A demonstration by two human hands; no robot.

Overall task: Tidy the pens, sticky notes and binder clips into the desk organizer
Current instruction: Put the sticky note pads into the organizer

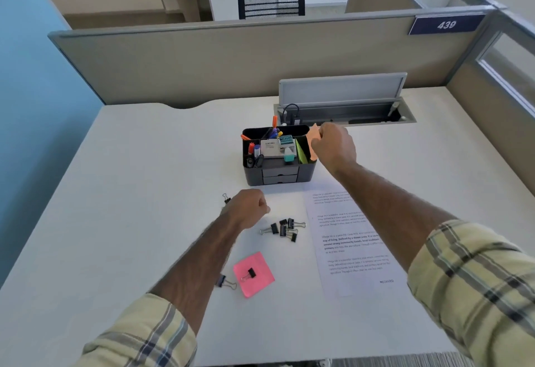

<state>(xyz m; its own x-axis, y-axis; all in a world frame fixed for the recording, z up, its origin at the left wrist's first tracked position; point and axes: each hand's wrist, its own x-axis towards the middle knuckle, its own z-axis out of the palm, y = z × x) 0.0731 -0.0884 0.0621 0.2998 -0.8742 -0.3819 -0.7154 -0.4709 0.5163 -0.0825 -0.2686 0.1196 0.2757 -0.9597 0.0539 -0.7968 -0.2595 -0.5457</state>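
Observation:
A black desk organizer [254,174] stands mid-desk, with pens [272,132] upright in its back compartment and green notes in its right slot. My right hand [333,146] pinches an orange sticky-note pad [313,142] at the organizer's right end, over that slot. My left hand [249,210] hovers curled above the desk in front of the organizer; whether it holds anything is hidden. A cluster of black binder clips [285,229] lies just right of it. A pink sticky-note pad [260,280] lies nearer me with one binder clip [249,274] on top.
A printed paper sheet [353,245] lies on the desk to the right. Single clips lie at the left hand's far side [226,199] and beside the pink pad [225,282]. An open cable tray [347,115] sits behind the organizer, against the cubicle partition [231,57].

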